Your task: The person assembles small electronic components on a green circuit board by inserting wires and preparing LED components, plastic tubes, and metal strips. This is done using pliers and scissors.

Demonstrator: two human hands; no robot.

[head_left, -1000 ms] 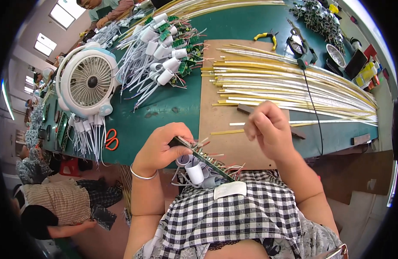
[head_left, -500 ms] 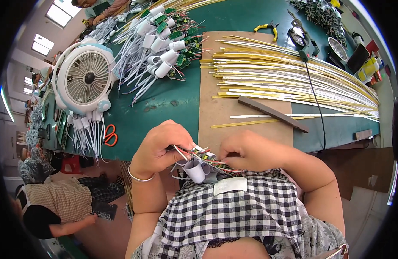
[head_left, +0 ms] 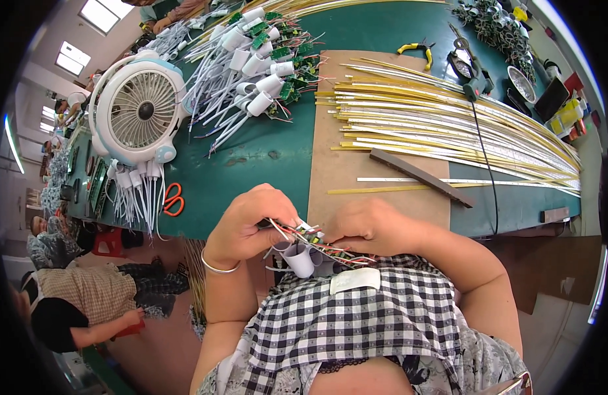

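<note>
Close to my apron, my left hand (head_left: pixel 254 222) is closed around a bunch of small green circuit boards (head_left: pixel 309 235). Red and white wires stick out from them on both sides. Grey-white plastic sleeves (head_left: pixel 300 259) hang below the boards, their round mouths showing. At the right end of the bunch is my right hand (head_left: pixel 370 227), its fingers curled and pinched together against the boards and wires. What lies between those fingertips is hidden. Beyond my hands, a brown board (head_left: pixel 376 207) lies on the green table (head_left: pixel 251 174).
LED strips (head_left: pixel 422 112), yellow and white, spread over the board under a dark bar (head_left: pixel 419 176). A soldering iron (head_left: pixel 475 87) and yellow-handled pliers (head_left: pixel 417 50) lie behind. At left are a fan (head_left: pixel 144 110), orange scissors (head_left: pixel 173 199) and piled white-sleeved boards (head_left: pixel 254 66). Another person (head_left: pixel 86 296) is at lower left.
My right hand has shifted slightly left along the bunch, and its fingers have closed in on the boards. The left hand keeps its hold. The whole view has shifted a little.
</note>
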